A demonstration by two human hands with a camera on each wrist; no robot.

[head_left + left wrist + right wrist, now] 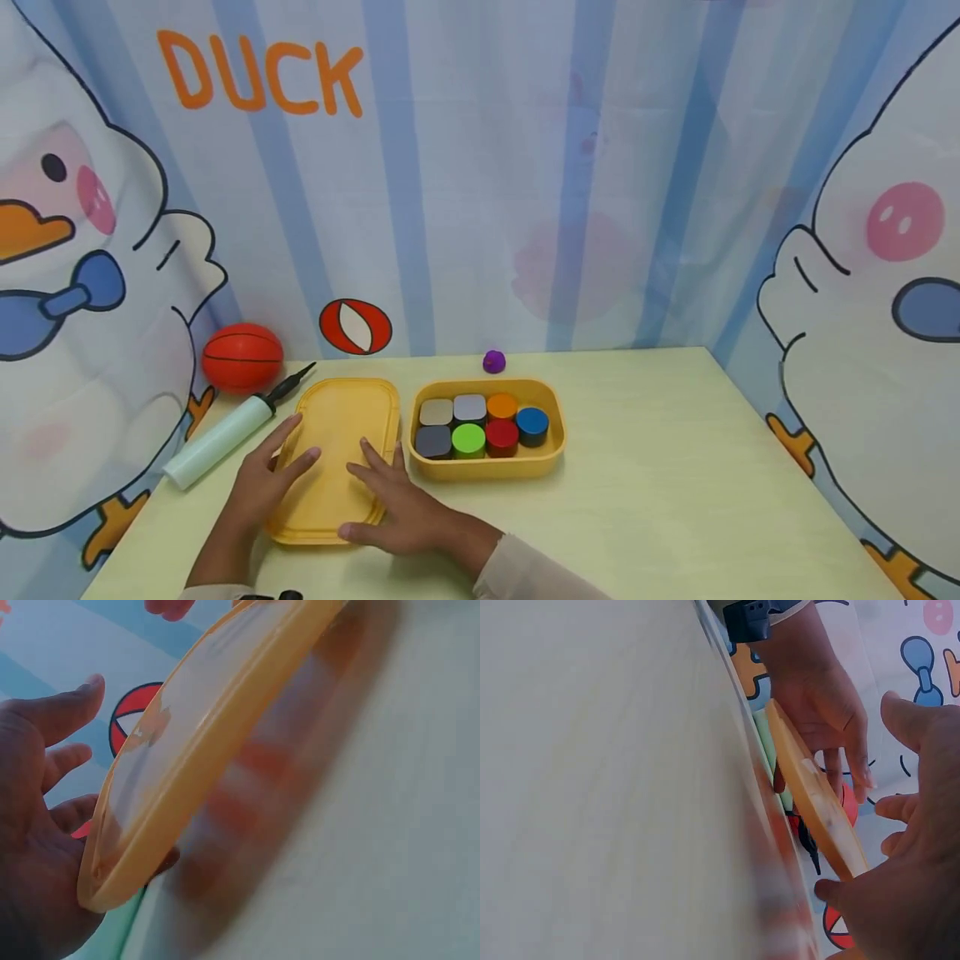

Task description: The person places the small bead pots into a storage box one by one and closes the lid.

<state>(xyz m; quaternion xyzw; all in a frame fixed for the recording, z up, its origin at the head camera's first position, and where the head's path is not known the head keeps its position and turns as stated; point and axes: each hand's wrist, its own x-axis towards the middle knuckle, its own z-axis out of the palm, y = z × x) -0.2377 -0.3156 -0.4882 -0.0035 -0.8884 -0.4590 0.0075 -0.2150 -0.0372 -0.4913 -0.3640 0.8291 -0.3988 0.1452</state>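
A flat yellow lid (pixel 333 467) with rounded corners lies between the two hands. My left hand (pixel 258 487) is at its left edge, thumb over the top; in the left wrist view, a fingertip shows beneath the lid's rim (pixel 161 832). My right hand (pixel 408 508) is at the right edge with fingers spread over the lid, holding nothing. The hands do not visibly pinch it. Whether the whole lid touches the table cannot be told. To its right stands a yellow box (pixel 487 469) with several coloured-lid jars (pixel 468 439) inside.
A pale green hand pump (pixel 221 440) with a black nozzle lies left of the lid. Behind it sits a red ball (pixel 242 358). A small purple object (pixel 494 362) is at the back edge of the pale table (pixel 675 483), before a duck-print curtain (pixel 487 167).
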